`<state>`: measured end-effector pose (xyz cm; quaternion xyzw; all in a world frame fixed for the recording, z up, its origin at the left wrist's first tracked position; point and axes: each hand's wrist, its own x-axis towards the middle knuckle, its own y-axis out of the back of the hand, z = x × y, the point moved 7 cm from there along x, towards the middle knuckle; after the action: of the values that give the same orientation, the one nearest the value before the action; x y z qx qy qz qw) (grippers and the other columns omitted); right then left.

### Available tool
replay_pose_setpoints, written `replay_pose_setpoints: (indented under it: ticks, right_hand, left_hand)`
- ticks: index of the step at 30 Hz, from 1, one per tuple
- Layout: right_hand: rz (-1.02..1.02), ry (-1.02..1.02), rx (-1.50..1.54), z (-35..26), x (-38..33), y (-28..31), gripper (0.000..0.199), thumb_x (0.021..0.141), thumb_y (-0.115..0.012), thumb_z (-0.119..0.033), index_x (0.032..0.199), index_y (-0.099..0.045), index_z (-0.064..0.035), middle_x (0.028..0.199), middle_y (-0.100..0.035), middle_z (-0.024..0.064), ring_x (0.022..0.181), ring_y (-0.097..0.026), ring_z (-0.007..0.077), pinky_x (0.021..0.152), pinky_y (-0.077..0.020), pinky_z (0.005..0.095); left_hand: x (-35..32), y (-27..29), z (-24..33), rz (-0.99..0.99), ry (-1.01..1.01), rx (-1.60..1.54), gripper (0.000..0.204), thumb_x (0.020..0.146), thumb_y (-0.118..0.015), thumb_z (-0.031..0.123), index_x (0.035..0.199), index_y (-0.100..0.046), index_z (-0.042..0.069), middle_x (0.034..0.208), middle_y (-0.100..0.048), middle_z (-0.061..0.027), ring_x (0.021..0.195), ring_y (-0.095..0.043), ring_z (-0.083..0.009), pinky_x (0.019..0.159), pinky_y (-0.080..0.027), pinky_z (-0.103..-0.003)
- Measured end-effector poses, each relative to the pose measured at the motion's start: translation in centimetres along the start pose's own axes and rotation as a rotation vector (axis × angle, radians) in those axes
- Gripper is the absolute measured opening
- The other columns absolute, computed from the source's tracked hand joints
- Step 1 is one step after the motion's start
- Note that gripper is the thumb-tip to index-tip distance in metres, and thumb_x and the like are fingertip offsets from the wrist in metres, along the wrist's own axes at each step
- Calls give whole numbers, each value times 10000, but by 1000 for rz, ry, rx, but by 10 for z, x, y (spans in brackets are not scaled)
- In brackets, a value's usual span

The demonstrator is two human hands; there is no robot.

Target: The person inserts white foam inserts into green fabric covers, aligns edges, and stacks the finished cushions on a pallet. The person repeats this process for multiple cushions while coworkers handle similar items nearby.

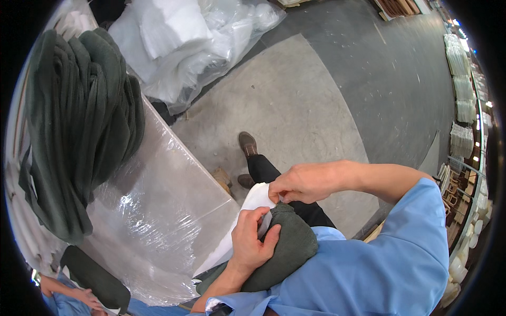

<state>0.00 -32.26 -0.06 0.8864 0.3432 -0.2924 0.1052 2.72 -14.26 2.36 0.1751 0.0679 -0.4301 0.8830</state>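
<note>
A dark green fabric cushion cover with white padding showing along its open side is held against my front, over the table's near corner. My left hand grips the cover's edge, thumb on the green cloth and fingers curled at the opening, where a grey strip shows. Just beyond it, my right hand pinches the far corner of the cover where it meets the padding. The fingertips partly hide what exactly is pinched there.
A plastic-wrapped table lies to my left, bearing a heap of dark green covers. Bagged white padding sits beyond. At lower left, a co-worker's hand rests by a green cushion. Stacked goods line the right.
</note>
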Motion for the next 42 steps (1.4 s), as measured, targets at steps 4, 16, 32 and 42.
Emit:
replay_pose_setpoints:
  ticks: [4,16,32,42]
  right_hand:
    - [9,27,37,11,0,-3,150,996,-655,-98,1141,-646,-58,930,-712,119,881,-690,308,785,-504,452]
    - [-69,11,468,25,-14,-42,75,1065,-551,-91,1078,-478,-80,893,-526,27,822,-556,159,745,-470,363]
    - [237,69,900,9,-24,-70,59,1134,-475,-103,1171,-517,-82,1038,-548,4,953,-550,93,830,-522,313]
    - [571,282,1139,3,-1,-85,124,1114,-530,-103,1228,-574,-79,1020,-590,-20,932,-556,78,825,-498,296]
  left_hand:
    - [-1,-3,1,-1,12,37,386,871,-829,175,1191,-670,28,969,-615,-147,800,-628,-297,694,-521,-396]
    - [-23,-3,7,74,-96,104,197,824,-784,29,942,-626,32,949,-614,-140,806,-576,-320,701,-476,-404]
    - [-31,15,10,88,-161,18,250,858,-771,93,1082,-671,44,1028,-648,-138,870,-592,-310,770,-487,-398]
    - [-7,40,37,-40,-10,41,272,988,-687,131,1236,-678,21,1034,-661,-133,920,-645,-258,858,-509,-352]
